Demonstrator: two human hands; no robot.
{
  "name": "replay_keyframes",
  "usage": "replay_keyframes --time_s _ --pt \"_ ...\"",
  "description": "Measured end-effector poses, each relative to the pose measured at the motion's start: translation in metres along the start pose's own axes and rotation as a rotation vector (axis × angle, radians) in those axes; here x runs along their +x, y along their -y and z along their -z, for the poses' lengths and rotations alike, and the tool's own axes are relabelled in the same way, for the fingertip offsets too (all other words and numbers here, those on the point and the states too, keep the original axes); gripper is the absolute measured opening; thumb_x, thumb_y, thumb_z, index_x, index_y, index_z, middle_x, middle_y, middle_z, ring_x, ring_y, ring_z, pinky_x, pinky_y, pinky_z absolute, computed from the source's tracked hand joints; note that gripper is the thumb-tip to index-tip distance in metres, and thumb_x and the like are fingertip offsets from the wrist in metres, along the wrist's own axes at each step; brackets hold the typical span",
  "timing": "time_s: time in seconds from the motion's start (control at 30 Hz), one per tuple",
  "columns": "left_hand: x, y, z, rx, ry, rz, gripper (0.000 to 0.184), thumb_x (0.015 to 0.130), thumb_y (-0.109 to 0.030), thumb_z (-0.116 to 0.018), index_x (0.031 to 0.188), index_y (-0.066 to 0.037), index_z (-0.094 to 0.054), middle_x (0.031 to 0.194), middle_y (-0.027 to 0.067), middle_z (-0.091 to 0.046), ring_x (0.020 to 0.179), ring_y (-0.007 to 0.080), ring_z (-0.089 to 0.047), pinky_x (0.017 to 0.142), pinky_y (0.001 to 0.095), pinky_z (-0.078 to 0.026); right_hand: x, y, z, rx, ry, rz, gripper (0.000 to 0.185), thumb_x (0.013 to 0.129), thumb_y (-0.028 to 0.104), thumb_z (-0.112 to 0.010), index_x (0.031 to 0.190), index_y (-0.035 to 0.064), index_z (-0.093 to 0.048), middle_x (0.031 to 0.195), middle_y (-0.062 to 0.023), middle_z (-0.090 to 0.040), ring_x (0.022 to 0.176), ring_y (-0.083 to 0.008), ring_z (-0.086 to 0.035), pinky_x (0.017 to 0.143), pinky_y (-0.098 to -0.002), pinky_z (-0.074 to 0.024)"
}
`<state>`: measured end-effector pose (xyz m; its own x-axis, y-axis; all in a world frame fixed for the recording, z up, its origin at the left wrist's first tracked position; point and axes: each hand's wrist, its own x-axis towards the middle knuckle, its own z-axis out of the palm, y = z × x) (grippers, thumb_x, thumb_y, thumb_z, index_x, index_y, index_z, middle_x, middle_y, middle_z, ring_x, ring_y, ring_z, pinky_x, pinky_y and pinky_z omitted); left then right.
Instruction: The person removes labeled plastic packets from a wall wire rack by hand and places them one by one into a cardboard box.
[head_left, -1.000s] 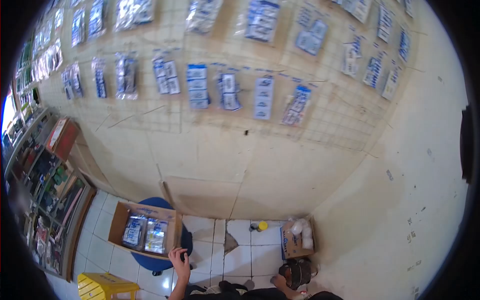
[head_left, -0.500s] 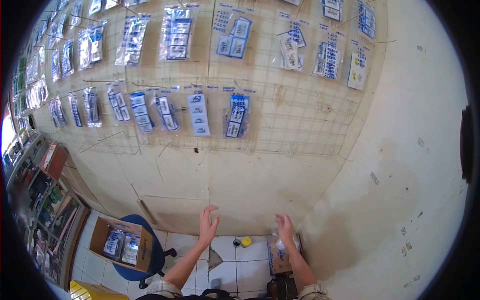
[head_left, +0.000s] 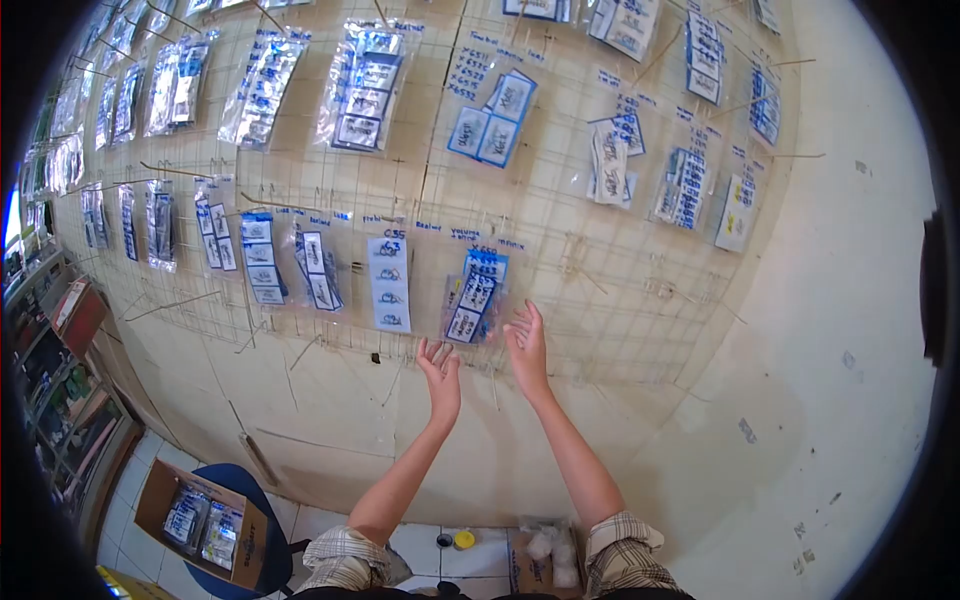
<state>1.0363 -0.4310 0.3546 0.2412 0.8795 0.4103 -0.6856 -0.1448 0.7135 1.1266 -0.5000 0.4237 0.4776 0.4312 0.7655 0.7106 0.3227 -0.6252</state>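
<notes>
A clear plastic bag [head_left: 472,298] of blue-and-white labelled packets hangs low on the wire grid, with blue handwriting along its top. At its lower left is my left hand [head_left: 441,378], fingers bent and apart, holding nothing. My right hand [head_left: 527,350] is raised just right of the same bag, fingers stretched up and empty. Whether either hand touches the plastic cannot be made out. A bag with a white card [head_left: 390,285] hangs to the left, and a larger bag of blue-edged labels [head_left: 492,125] is above.
More packets hang from hooks across the wire grid [head_left: 640,300], with bare hooks jutting out at the lower right. An open cardboard box [head_left: 250,555] of packets sits on a blue chair [head_left: 222,478]. A shelf [head_left: 90,410] stands left; another box [head_left: 530,570] is on the floor.
Both my hands have risen from low in front of the wall to the hanging bag and come closer together. The view has tilted and shifted, and the bags appear lower.
</notes>
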Motion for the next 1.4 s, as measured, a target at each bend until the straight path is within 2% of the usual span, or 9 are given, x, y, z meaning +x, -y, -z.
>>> replay_keyframes --time_s 0.1,0.17,0.27,0.33,0.43,0.57,0.97,1.23,1.4 --pt "0.006 -0.001 -0.003 -0.058 -0.042 0.008 0.061 0.080 -0.005 -0.045 0.127 -0.007 -0.006 0.120 0.0179 -0.028 0.108 0.0244 -0.040 0.087 0.0308 -0.036 0.008 -0.005 -0.015 0.050 -0.024 -0.079 0.046 0.081 0.016 -0.052 0.119 0.0028 -0.030 0.099 -0.0100 -0.047 0.087 -0.0148 -0.047 0.077 -0.0266 -0.0397" --pt "0.010 0.001 -0.003 -0.040 -0.086 0.001 0.062 0.080 -0.006 -0.047 0.127 -0.006 -0.007 0.115 0.0146 -0.033 0.099 0.0216 -0.046 0.083 0.0293 -0.038 0.014 -0.015 -0.019 0.070 -0.037 -0.123 0.042 0.081 0.017 -0.053 0.116 0.0018 -0.035 0.094 -0.0078 -0.048 0.083 -0.0128 -0.048 0.074 -0.0247 -0.0399" --pt "0.010 0.002 0.001 -0.119 -0.087 0.148 0.060 0.080 -0.007 -0.046 0.127 -0.008 -0.009 0.112 0.0108 -0.036 0.097 0.0173 -0.047 0.081 0.0291 -0.037 0.026 -0.033 -0.024 0.008 0.009 -0.093 0.032 0.080 0.018 -0.054 0.105 0.0005 -0.043 0.085 -0.0031 -0.050 0.077 -0.0086 -0.047 0.069 -0.0214 -0.0390" --pt "0.012 0.012 0.006 -0.318 -0.022 0.179 0.049 0.081 -0.008 -0.046 0.122 -0.008 -0.020 0.105 0.0069 -0.041 0.089 0.0138 -0.047 0.078 0.0283 -0.038 0.036 -0.014 -0.024 0.160 -0.008 -0.137 0.031 0.079 0.018 -0.056 0.101 -0.0016 -0.045 0.080 -0.0039 -0.050 0.071 -0.0086 -0.047 0.063 -0.0222 -0.0395" --pt "0.000 0.002 0.007 -0.533 0.047 0.200 0.035 0.082 -0.012 -0.044 0.114 -0.009 -0.031 0.100 0.0041 -0.044 0.083 0.0120 -0.047 0.076 0.0279 -0.037 0.046 0.016 -0.022 0.416 -0.019 -0.109 0.027 0.080 0.014 -0.054 0.100 -0.0020 -0.045 0.080 -0.0024 -0.052 0.072 -0.0070 -0.048 0.063 -0.0210 -0.0394" --pt "-0.013 -0.035 0.000 -0.548 0.068 0.161 0.024 0.083 -0.011 -0.043 0.105 -0.009 -0.035 0.098 0.0044 -0.049 0.089 0.0115 -0.049 0.079 0.0279 -0.038 0.048 0.043 -0.010 0.449 0.027 -0.133 0.025 0.079 0.009 -0.054 0.099 -0.0025 -0.045 0.084 -0.0042 -0.053 0.074 -0.0069 -0.049 0.063 -0.0202 -0.0402" --pt "-0.052 -0.111 -0.013 -0.591 0.163 0.082 0.041 0.079 -0.011 -0.041 0.117 -0.009 -0.028 0.107 0.0068 -0.046 0.092 0.0138 -0.047 0.079 0.0291 -0.038 0.041 0.097 0.008 0.515 0.095 -0.088 0.022 0.077 0.006 -0.055 0.096 -0.0028 -0.046 0.082 -0.0046 -0.054 0.074 -0.0078 -0.050 0.064 -0.0202 -0.0405" --pt "-0.076 -0.146 -0.013 -0.514 0.178 0.006 0.045 0.077 -0.009 -0.039 0.120 -0.009 -0.025 0.104 0.0053 -0.047 0.085 0.0116 -0.049 0.065 0.0257 -0.038 0.029 0.140 0.019 0.562 0.159 -0.046 0.024 0.077 0.010 -0.055 0.098 0.0000 -0.047 0.085 -0.0049 -0.054 0.077 -0.0083 -0.051 0.068 -0.0199 -0.0403" --pt "-0.096 -0.168 -0.014 -0.496 0.165 -0.037 0.046 0.077 -0.009 -0.039 0.120 -0.009 -0.025 0.101 0.0056 -0.048 0.082 0.0114 -0.049 0.063 0.0252 -0.038 0.016 0.166 0.026 0.598 0.170 -0.013 0.022 0.077 0.007 -0.055 0.095 -0.0018 -0.046 0.086 -0.0058 -0.054 0.076 -0.0088 -0.052 0.068 -0.0205 -0.0408"
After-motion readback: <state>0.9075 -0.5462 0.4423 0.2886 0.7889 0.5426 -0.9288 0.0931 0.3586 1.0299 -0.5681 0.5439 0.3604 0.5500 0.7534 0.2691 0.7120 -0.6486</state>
